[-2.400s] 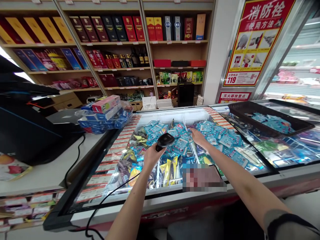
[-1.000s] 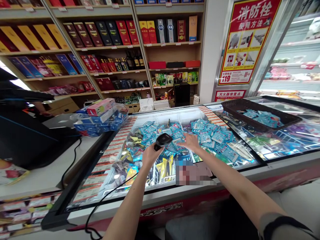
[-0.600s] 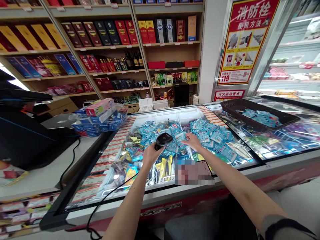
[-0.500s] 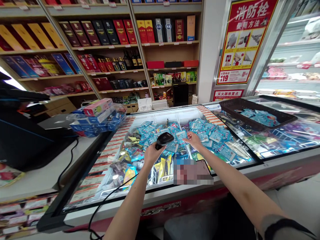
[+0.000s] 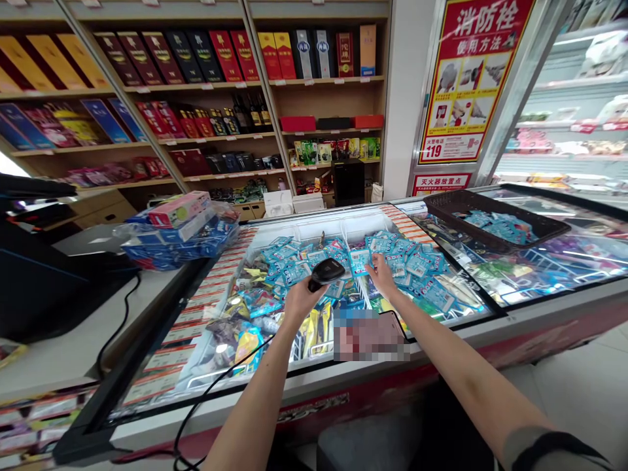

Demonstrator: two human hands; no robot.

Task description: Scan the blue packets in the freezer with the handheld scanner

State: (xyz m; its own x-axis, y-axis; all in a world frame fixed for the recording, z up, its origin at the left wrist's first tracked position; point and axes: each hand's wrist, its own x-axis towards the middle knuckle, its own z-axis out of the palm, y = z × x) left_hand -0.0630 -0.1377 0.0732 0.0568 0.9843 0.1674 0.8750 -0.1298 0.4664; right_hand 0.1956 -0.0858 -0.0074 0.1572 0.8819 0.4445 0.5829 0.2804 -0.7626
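Observation:
My left hand point(image 5: 303, 301) is wrapped round the handle of a black barcode scanner point(image 5: 328, 269), its head turned to the right. In my right hand point(image 5: 383, 273), fingers pinch the right edge of a small blue-and-white packet point(image 5: 360, 261), held up just right of the scanner. Below both hands, many similar blue packets point(image 5: 426, 288) lie spread in two heaps on the glass top of a chest freezer point(image 5: 230, 376). A phone point(image 5: 392, 327) rests near the freezer's front edge, its screen partly blurred out.
A dark brown tray point(image 5: 544, 229) with more blue packets sits on the right. At left are plastic-wrapped blue boxes point(image 5: 181, 245) and a black machine point(image 5: 44, 261) on a counter. The scanner's cable point(image 5: 216, 394) hangs over the front edge. Stocked shelves point(image 5: 196, 140) stand behind.
The packet in my right hand now faces more squarely toward me beside the scanner. My head view has shifted slightly right. The left hand keeps its hold on the scanner.

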